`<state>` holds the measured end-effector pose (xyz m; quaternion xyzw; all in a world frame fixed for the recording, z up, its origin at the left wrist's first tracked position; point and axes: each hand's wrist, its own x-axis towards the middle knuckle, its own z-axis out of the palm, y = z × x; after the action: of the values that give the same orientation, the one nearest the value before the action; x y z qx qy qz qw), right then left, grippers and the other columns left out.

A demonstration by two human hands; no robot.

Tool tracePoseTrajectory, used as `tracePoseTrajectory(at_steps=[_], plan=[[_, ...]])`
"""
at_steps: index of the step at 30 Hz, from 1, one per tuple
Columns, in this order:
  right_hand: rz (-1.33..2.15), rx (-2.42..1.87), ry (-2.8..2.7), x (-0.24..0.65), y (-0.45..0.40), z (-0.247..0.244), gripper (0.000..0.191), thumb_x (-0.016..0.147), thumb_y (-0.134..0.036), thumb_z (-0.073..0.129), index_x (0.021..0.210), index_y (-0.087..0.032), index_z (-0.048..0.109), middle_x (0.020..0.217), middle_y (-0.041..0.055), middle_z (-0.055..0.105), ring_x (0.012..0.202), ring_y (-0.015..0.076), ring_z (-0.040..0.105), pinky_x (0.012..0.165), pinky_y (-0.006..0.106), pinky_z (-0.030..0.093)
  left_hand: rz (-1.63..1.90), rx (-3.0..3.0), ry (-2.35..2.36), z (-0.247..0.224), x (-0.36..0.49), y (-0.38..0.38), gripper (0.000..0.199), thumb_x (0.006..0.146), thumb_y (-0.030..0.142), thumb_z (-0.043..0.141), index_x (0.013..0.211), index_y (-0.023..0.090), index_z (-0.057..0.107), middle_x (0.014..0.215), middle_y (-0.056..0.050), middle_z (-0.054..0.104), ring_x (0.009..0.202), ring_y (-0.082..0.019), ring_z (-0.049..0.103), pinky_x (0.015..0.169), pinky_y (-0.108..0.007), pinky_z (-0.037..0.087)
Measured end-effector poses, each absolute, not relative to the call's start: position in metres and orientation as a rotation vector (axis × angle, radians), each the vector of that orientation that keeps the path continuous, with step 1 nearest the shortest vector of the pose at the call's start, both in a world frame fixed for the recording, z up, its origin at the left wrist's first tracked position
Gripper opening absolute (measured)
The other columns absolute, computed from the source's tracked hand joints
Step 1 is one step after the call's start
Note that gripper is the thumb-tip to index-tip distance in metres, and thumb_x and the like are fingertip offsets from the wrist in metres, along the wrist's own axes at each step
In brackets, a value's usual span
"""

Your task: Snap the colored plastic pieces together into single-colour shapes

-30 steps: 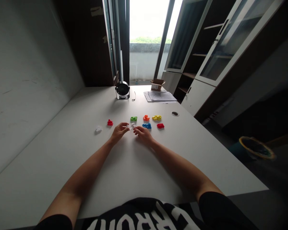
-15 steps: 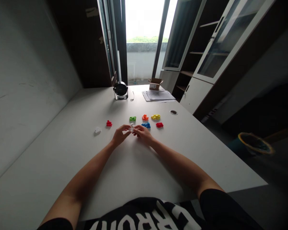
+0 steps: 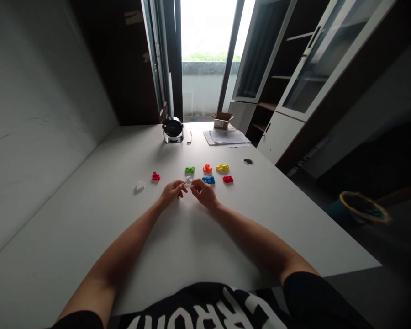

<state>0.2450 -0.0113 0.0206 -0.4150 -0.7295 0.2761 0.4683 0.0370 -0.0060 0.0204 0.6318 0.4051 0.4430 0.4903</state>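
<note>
Between my two hands is a small white plastic piece (image 3: 188, 185), its exact kind too small to make out. My left hand (image 3: 171, 192) pinches its left end, and my right hand (image 3: 204, 193) pinches its right end. Just behind it sits another white piece (image 3: 188, 179), partly hidden. A blue toy piece (image 3: 208, 179) lies right beside my right fingers, with a green piece (image 3: 189, 170) a little farther back. To the left of my left hand are a red piece (image 3: 156, 176) and a white piece (image 3: 139, 186).
An orange piece (image 3: 207, 168), a yellow piece (image 3: 222, 168) and a second red piece (image 3: 228, 179) lie on the white table (image 3: 192, 256). Farther back stand a round black device (image 3: 173, 127), papers (image 3: 226, 137) and a small cardboard box (image 3: 222, 120). A cable hole (image 3: 248, 161) is at the right.
My fingers have shifted their hold on the white piece, and it now appears as a flatter bar between them. The pieces on the table stay where they were.
</note>
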Motion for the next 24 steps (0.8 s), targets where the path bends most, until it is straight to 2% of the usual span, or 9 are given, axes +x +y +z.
tracePoseTrajectory(at_steps=[3,6,14,17,20,24], plan=[[0.652,-1.014,-1.820,0.2445,-0.0135,0.0237,0.017,0.088,-0.033,0.061,0.102,-0.023,0.064,0.076,0.0009,0.065,0.064,0.0156,0.058,0.062,0.028,0.046,1.101,1.490,0.948,0.0214,0.0371,-0.0059,0.041,0.089,0.049,0.067,0.109,0.014,0.068,0.089,-0.011,0.076,0.071,-0.018,0.070,0.068,-0.032,0.055],[0.675,-1.014,-1.814,0.2442,-0.0133,0.0243,0.018,0.089,-0.034,0.061,0.104,-0.023,0.064,0.080,0.0021,0.068,0.066,0.0159,0.061,0.062,0.027,0.048,1.123,1.477,0.929,0.0213,0.0369,-0.0054,0.040,0.088,0.047,0.069,0.110,0.013,0.068,0.093,-0.012,0.076,0.076,-0.018,0.070,0.074,-0.034,0.056],[0.630,-1.039,-1.827,0.2448,-0.0085,0.0175,0.021,0.093,-0.036,0.061,0.107,-0.022,0.067,0.075,0.0014,0.068,0.064,0.0150,0.062,0.061,0.025,0.048,1.120,1.475,0.890,0.0188,0.0372,-0.0041,0.030,0.086,0.037,0.072,0.105,0.013,0.068,0.095,-0.008,0.072,0.079,-0.017,0.067,0.076,-0.032,0.054],[0.636,-0.998,-1.849,0.2449,-0.0072,0.0154,0.022,0.091,-0.034,0.063,0.109,-0.022,0.069,0.079,0.0018,0.069,0.066,0.0147,0.062,0.062,0.026,0.049,1.145,1.470,0.853,0.0181,0.0378,-0.0035,0.027,0.082,0.029,0.073,0.104,0.014,0.068,0.099,-0.007,0.071,0.081,-0.016,0.066,0.078,-0.031,0.053],[0.689,-0.949,-1.850,0.2443,-0.0074,0.0158,0.024,0.089,-0.032,0.064,0.111,-0.022,0.067,0.086,0.0026,0.070,0.069,0.0144,0.063,0.063,0.025,0.050,1.147,1.478,0.857,0.0172,0.0378,-0.0031,0.031,0.079,0.022,0.074,0.108,0.015,0.067,0.102,-0.007,0.070,0.081,-0.015,0.066,0.078,-0.030,0.052],[0.740,-0.917,-1.851,0.2434,-0.0078,0.0168,0.024,0.090,-0.031,0.062,0.112,-0.021,0.066,0.089,0.0034,0.070,0.069,0.0137,0.063,0.063,0.025,0.051,1.132,1.493,0.852,0.0170,0.0371,-0.0034,0.036,0.078,0.022,0.074,0.112,0.015,0.067,0.104,-0.008,0.070,0.082,-0.015,0.066,0.077,-0.028,0.050]])
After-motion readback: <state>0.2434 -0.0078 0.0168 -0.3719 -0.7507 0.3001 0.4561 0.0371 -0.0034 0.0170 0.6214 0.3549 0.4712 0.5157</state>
